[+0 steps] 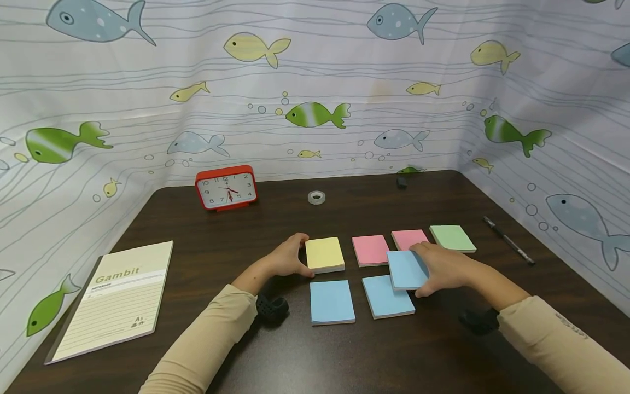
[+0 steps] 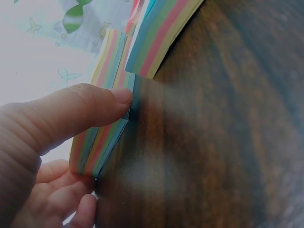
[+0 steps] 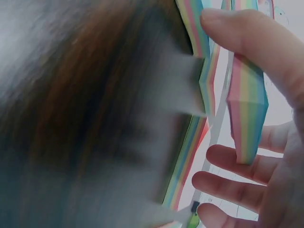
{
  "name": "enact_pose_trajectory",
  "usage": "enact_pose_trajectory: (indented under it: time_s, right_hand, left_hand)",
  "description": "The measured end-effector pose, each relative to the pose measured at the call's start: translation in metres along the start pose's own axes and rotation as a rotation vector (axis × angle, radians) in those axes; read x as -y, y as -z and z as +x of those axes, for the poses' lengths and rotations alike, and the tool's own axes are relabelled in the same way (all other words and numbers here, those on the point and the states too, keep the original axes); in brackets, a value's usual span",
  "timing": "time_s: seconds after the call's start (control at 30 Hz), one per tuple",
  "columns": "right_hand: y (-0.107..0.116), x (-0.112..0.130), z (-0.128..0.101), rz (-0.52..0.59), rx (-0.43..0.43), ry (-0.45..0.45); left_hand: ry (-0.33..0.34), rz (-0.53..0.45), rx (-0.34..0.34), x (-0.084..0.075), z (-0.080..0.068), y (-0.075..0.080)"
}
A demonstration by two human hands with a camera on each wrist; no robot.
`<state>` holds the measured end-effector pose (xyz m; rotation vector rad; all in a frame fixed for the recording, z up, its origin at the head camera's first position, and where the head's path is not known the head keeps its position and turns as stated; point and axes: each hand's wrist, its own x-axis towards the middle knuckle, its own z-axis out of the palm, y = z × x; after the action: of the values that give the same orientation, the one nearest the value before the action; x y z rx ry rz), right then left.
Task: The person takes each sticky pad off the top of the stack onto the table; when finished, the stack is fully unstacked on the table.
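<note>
My left hand [image 1: 287,257] holds the left side of a yellow sticky note pad [image 1: 325,254], thumb at the near edge and fingers at the far side. In the left wrist view the striped edge [image 2: 102,147] under the thumb shows two layers. My right hand [image 1: 439,267] grips a blue sticky note pad [image 1: 407,270] between thumb and fingers. That pad is raised, overlapping a second blue pad [image 1: 386,298] and hiding part of a pink pad [image 1: 408,238]. Its striped side [image 3: 247,104] shows in the right wrist view. Another blue pad [image 1: 332,302] lies nearer, below the yellow one.
Another pink pad [image 1: 371,250] and a green pad [image 1: 453,238] lie in the back row. A pen [image 1: 508,240] is at the right, a notebook [image 1: 115,298] at the left. Behind stand a red clock [image 1: 226,187], a tape roll [image 1: 316,197] and a small dark object [image 1: 401,182].
</note>
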<state>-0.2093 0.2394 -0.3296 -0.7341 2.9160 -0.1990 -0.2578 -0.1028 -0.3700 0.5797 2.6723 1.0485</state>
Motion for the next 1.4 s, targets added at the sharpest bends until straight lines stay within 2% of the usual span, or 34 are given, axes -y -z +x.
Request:
enact_pose_trajectory:
  time_s: [0.23,0.57,0.87,1.03,1.17,1.4]
  right_hand:
    - [-0.003,-0.010,-0.010,0.010,0.026,0.017]
    - [-0.002,-0.026,-0.018,0.040,0.071,-0.005]
    - [-0.004,-0.032,-0.021,0.030,0.113,0.000]
    - [0.000,-0.029,-0.019,0.026,0.136,-0.038]
    - [0.007,-0.025,-0.018,0.002,0.109,-0.064]
    - [0.020,-0.013,-0.013,-0.008,0.024,-0.021]
  left_hand:
    - [0.020,-0.001,0.005,0.005,-0.004,-0.002]
    - [0.021,-0.007,-0.025,0.008,-0.010,0.001]
    - [0.013,-0.012,-0.027,0.007,-0.008,0.001]
    - [0.010,-0.011,-0.027,0.005,-0.006,0.001]
    - [-0.001,-0.009,-0.019,0.002,-0.004,0.001]
    - [-0.011,-0.009,-0.015,-0.001,-0.001,-0.001]
